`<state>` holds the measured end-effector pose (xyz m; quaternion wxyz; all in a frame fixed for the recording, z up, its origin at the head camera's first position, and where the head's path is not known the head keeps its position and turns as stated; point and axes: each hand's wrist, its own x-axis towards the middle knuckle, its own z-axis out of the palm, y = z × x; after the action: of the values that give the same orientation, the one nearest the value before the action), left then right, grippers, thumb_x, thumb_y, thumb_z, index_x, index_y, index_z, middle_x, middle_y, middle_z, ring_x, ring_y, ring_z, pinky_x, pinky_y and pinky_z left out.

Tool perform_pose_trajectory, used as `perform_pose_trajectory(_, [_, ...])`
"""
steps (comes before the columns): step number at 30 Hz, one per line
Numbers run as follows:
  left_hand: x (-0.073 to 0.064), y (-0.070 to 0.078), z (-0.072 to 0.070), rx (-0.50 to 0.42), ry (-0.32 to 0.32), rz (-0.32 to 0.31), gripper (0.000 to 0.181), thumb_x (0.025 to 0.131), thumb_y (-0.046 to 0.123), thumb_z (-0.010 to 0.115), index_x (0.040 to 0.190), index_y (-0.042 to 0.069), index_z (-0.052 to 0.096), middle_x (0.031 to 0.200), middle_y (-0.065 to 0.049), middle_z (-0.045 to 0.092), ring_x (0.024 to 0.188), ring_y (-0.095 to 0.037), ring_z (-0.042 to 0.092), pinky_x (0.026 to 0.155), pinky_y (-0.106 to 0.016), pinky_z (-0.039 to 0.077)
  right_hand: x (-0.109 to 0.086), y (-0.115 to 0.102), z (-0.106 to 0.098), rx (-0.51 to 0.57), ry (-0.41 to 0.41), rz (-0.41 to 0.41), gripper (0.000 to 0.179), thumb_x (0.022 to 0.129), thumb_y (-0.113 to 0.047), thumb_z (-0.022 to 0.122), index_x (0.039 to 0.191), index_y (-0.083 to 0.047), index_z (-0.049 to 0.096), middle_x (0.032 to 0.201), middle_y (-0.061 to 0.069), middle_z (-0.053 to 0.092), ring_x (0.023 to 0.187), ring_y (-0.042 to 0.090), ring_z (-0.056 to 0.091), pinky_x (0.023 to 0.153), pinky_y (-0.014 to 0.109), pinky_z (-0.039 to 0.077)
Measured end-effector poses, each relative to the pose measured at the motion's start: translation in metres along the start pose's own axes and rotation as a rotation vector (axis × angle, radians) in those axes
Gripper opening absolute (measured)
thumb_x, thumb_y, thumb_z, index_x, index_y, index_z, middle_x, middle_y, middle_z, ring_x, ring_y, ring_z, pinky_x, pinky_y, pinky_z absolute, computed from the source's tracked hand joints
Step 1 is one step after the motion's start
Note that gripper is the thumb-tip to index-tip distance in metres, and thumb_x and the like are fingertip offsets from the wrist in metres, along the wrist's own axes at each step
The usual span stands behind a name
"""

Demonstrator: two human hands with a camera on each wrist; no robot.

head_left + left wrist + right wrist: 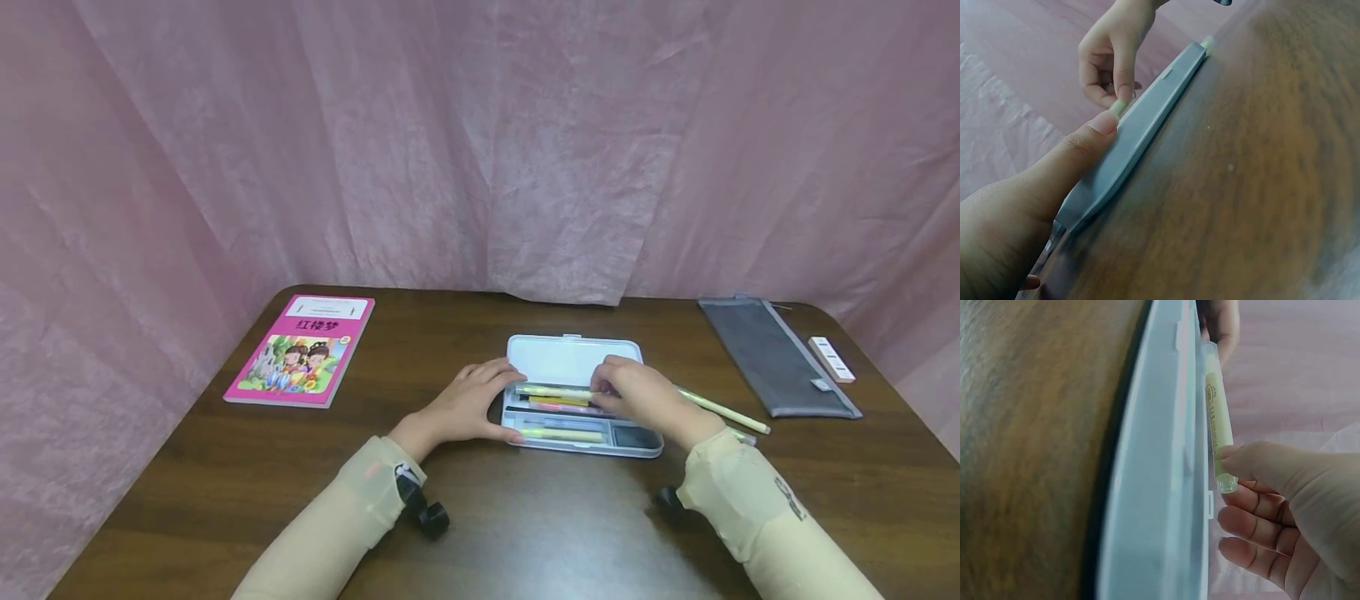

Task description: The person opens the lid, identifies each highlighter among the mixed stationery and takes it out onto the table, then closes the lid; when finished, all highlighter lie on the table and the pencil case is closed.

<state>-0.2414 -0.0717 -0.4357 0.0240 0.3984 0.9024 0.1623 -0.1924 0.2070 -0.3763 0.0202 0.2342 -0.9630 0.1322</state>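
An opened pale pencil case (573,360) lies on the brown table, its lid folded back. My left hand (468,408) holds the case's left end, thumb at the near corner and fingers toward the back. Between thumb and forefinger, my right hand (647,402) pinches one end of a yellow highlighter (1219,419) over the back part of the case. Pens in yellow and pink lie below it. Another yellow-green pen (562,435) sits in the front compartment, next to a dark section at the right. The right hand's fingertips are partly hidden in the head view.
To the left lies a pink book (300,350). A yellow-green pen (723,410) and the tip of another pen (745,437) show right of the case. Farther right are a grey mesh pouch (776,358) and a small white box (831,360). A pink curtain (480,150) hangs behind the table.
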Motion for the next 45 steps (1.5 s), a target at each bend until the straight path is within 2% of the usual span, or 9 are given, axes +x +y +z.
perform_pose_trajectory(8, [0.000, 0.001, -0.001, 0.003, -0.010, -0.002, 0.089, 0.072, 0.072, 0.066, 0.143, 0.024, 0.040, 0.151, -0.001, 0.038, 0.145, -0.018, 0.027, 0.116, -0.046, 0.025, -0.006, -0.001, -0.018, -0.012, -0.046, 0.032, 0.006, 0.084, -0.015, 0.072, 0.084, -0.013, 0.066, 0.081, -0.003, 0.059, 0.074, 0.011, 0.054, 0.071, 0.033, 0.050])
perform_pose_trajectory(19, [0.000, 0.000, -0.004, -0.021, -0.018, -0.007, 0.089, 0.073, 0.073, 0.065, 0.144, 0.024, 0.040, 0.152, -0.002, 0.037, 0.145, -0.019, 0.027, 0.116, -0.046, 0.025, -0.018, 0.003, -0.037, -0.026, -0.006, 0.007, 0.007, 0.083, -0.012, 0.072, 0.082, -0.013, 0.065, 0.079, -0.004, 0.058, 0.073, 0.009, 0.053, 0.068, 0.031, 0.049])
perform_pose_trajectory(29, [0.000, 0.000, -0.003, -0.011, -0.026, -0.018, 0.089, 0.073, 0.072, 0.065, 0.144, 0.025, 0.039, 0.153, -0.001, 0.036, 0.146, -0.019, 0.025, 0.117, -0.045, 0.024, -0.030, 0.005, -0.053, -0.017, -0.013, 0.062, 0.005, 0.085, -0.013, 0.071, 0.084, -0.013, 0.066, 0.079, -0.004, 0.057, 0.072, 0.008, 0.052, 0.065, 0.028, 0.047])
perform_pose_trajectory(45, [-0.001, 0.002, -0.004, -0.016, -0.019, -0.010, 0.088, 0.073, 0.071, 0.066, 0.143, 0.025, 0.041, 0.152, -0.001, 0.037, 0.145, -0.018, 0.026, 0.117, -0.045, 0.024, -0.055, 0.024, -0.067, -0.029, 0.020, 0.102, 0.006, 0.084, -0.013, 0.071, 0.086, -0.013, 0.065, 0.081, -0.004, 0.058, 0.073, 0.008, 0.054, 0.064, 0.027, 0.048])
